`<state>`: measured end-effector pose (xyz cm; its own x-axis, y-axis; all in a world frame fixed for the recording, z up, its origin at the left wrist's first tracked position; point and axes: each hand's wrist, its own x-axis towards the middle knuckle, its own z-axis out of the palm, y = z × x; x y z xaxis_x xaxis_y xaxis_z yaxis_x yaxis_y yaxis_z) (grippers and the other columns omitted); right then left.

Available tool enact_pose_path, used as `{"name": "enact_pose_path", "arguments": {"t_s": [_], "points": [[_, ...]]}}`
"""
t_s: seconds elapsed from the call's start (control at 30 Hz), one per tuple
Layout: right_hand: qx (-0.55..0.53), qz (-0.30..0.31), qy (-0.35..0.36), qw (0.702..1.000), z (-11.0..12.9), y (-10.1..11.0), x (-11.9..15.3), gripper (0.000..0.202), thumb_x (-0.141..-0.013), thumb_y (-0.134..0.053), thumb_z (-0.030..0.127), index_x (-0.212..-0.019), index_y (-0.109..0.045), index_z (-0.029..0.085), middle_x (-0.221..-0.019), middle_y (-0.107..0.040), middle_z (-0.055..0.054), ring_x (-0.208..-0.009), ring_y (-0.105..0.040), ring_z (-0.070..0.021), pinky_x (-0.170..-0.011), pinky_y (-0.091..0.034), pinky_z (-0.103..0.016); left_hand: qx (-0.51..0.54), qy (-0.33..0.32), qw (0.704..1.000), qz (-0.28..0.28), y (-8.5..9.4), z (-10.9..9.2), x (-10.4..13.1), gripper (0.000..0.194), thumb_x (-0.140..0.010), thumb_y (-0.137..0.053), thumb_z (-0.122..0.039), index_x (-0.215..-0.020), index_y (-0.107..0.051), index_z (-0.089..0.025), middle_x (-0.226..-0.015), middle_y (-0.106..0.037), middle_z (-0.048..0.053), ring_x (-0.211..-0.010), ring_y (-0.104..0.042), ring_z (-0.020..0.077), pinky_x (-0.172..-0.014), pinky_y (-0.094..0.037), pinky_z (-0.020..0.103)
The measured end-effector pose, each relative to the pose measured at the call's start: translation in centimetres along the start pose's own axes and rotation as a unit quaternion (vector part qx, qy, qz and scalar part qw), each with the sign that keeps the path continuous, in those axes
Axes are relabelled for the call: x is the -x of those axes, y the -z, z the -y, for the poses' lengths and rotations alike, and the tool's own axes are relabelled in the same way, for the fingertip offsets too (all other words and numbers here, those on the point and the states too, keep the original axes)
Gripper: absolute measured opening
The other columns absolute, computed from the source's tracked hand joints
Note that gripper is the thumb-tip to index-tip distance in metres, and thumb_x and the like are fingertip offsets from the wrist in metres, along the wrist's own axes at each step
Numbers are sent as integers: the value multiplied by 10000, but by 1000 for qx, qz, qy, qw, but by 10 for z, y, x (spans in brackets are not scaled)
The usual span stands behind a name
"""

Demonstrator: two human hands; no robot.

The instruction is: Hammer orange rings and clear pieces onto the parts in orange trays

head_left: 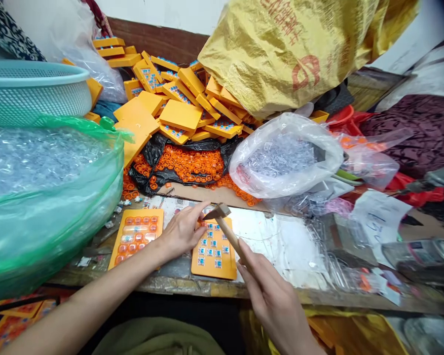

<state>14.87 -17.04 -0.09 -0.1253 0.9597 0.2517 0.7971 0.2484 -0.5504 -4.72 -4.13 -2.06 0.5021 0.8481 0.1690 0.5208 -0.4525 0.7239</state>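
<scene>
My right hand (270, 291) is wrapped round the wooden handle of a small hammer (232, 234). The hammer's metal head is over the top edge of an orange panel (225, 271), which lies flat and carries rows of small blue-and-white pieces. At that panel's upper left corner is my left hand (183, 229), its thumb and fingers drawn together close to the hammer head. Whatever they pinch is hidden. Left of this hand lies a second orange panel (114, 256), set with round orange caps and some clear ones; my left forearm partly covers it.
A green bag (59, 231) of clear pieces bulges at left, below a light blue basket (37, 96). Behind are a black bag (151, 148) of orange caps, a white bag (240, 167) of clear pieces, piled orange panels (181, 114) and a yellow sack (266, 54). A jar (418, 261) lies right.
</scene>
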Motion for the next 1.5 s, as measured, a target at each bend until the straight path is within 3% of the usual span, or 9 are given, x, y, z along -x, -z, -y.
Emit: {"name": "enact_pose_path", "arguments": {"t_s": [0.13, 0.23, 0.47, 0.67, 0.8, 0.9, 1.07, 1.4, 1.5], "points": [[54, 28, -17, 998, 0, -5, 3, 523, -946, -371, 171, -1449, -347, 310, -936, -675, -59, -691, -674, -150, -616, -550, -218, 34, 25, 999, -4, -3, -1, 1, 550, -769, -586, -135, -1302, -448, -140, -924, -676, 72, -895, -629, 219, -845, -503, 399], [8, 23, -43, 999, -2, -8, 5, 495, -948, -390, 204, -1431, -381, 308, -980, -687, -57, -821, -694, -158, -712, -563, -227, 52, 39, 998, -6, 1, 2, 3, 595, -749, -633, -175, -1314, -445, -151, -946, -693, 68, -894, -641, 212, -857, -506, 386], [-136, -104, -177, 969, -8, -7, 9, 454, -867, -571, 331, -1305, -563, 211, -1288, -607, -81, -1144, -605, -244, -976, -490, -361, -152, 98, 978, -101, 48, 43, -28, 260, -845, -479, -202, -963, -702, -139, -1028, -697, 119, -977, -623, 241, -929, -457, 374], [-173, -101, -212, 957, -10, -13, 18, 469, -850, -597, 345, -1298, -571, 208, -1290, -604, -79, -1150, -600, -265, -1007, -464, -428, -164, 129, 976, -68, 65, 70, -55, 257, -752, -489, -99, -827, -734, -92, -916, -703, 150, -878, -643, 272, -845, -483, 370], [-157, -108, -201, 961, -10, -16, 23, 449, -853, -593, 331, -1282, -585, 198, -1246, -634, -91, -1061, -654, -255, -973, -500, -417, -145, 123, 979, -69, 59, 53, -46, 261, -770, -501, -113, -941, -697, -91, -950, -691, 135, -875, -636, 238, -836, -489, 348], [-122, -116, -158, 973, -9, -13, 23, 428, -874, -565, 287, -1295, -571, 212, -1170, -670, -93, -937, -697, -218, -876, -560, -344, -82, 35, 994, -58, 38, 21, -29, 323, -816, -503, -152, -1125, -599, -142, -970, -670, 82, -897, -614, 199, -854, -483, 338], [-62, -78, -67, 993, -5, -5, 14, 471, -905, -512, 196, -1367, -483, 282, -1137, -674, -57, -940, -684, -172, -810, -546, -242, -16, -38, 998, 50, 0, -17, -10, 431, -793, -492, -91, -1219, -494, -152, -939, -635, 91, -901, -591, 230, -822, -484, 397], [-21, -26, -75, 997, -5, -12, 18, 459, -946, -425, 206, -1395, -445, 303, -1002, -679, -55, -808, -680, -145, -773, -526, -224, 1, 18, 998, 61, -6, -14, -12, 534, -756, -515, -56, -1269, -427, -174, -963, -664, 79, -907, -618, 237, -803, -484, 379], [-28, -62, -59, 996, -7, -10, 17, 499, -922, -485, 191, -1404, -427, 302, -1066, -675, -48, -865, -680, -147, -760, -527, -203, 24, 43, 997, 67, -6, -14, -12, 546, -768, -523, -74, -1292, -406, -167, -953, -675, 78, -891, -631, 231, -810, -485, 384]]}}
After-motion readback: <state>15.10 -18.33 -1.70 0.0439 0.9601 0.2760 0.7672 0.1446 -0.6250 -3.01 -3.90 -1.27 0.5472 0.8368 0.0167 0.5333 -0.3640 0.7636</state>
